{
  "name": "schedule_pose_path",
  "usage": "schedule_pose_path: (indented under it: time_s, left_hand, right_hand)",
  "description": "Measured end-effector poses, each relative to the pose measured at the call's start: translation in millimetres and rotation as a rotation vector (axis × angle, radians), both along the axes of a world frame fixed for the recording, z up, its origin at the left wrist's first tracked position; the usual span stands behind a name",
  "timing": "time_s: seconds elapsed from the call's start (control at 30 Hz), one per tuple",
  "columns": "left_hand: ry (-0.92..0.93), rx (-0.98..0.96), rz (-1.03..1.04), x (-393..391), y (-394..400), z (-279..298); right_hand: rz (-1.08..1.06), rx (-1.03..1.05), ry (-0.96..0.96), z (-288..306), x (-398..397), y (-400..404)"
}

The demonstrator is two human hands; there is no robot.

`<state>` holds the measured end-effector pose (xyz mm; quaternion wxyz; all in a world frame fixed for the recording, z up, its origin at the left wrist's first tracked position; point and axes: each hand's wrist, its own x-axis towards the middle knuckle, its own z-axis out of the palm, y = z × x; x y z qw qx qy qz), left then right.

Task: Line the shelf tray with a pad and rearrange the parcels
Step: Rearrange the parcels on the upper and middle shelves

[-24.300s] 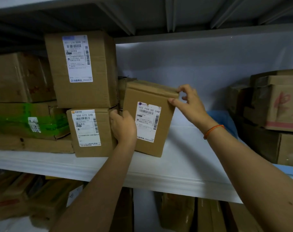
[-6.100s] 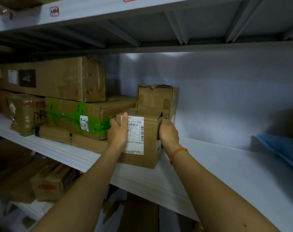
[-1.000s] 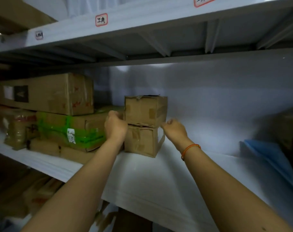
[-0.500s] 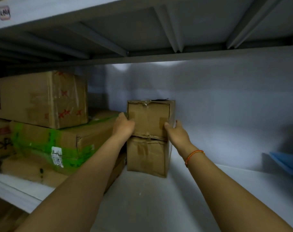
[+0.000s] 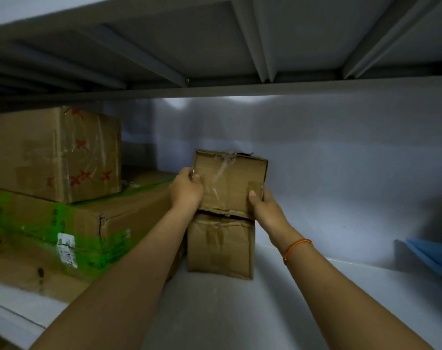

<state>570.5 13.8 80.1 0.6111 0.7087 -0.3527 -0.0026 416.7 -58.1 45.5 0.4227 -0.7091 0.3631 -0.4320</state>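
Observation:
Two small cardboard parcels stand stacked at the back of the white-lined shelf tray (image 5: pixel 227 311). The upper parcel (image 5: pixel 227 183) is taped and dented and sits on the lower parcel (image 5: pixel 221 246). My left hand (image 5: pixel 185 192) grips the upper parcel's left edge, thumb on its front. My right hand (image 5: pixel 264 208) holds its right lower corner, thumb pressed on the front; an orange band circles that wrist. The white pad covers the shelf floor under the stack.
Left of the stack lie a long box with green tape (image 5: pixel 71 236) and a large taped box with red marks (image 5: pixel 53 152) on top of it. A blue sheet (image 5: pixel 434 256) pokes in at the right edge. The upper shelf's underside (image 5: pixel 240 46) hangs close above.
Both hands have shifted slightly higher on the upper parcel, thumbs now on its front face. The view has moved closer to the stack.

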Motion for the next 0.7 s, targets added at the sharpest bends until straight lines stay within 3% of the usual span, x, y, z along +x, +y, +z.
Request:
schedule_pose_path:
  time_s: [0.23, 0.37, 0.5, 0.6, 0.7]
  left_hand:
    - [-0.072, -0.209, -0.014, -35, 13, 1]
    - [-0.223, -0.315, -0.069, -60, 26, -4]
    - [-0.335, -0.461, -0.142, -91, 45, -10]
    - [-0.268, -0.576, -0.167, -117, 57, -7]
    - [-0.046, -0.641, -0.161, -142, 68, 0]
  right_hand:
    - [0.168, 0.318, -0.422, 9, -37, 23]
    - [0.193, 0.541, -0.648, 12, -65, 20]
    - [0.26, 0.694, -0.727, 13, -93, 26]
    - [0.306, 0.696, -0.731, 11, -111, 35]
    - [0.317, 0.654, -0.718, 11, -135, 47]
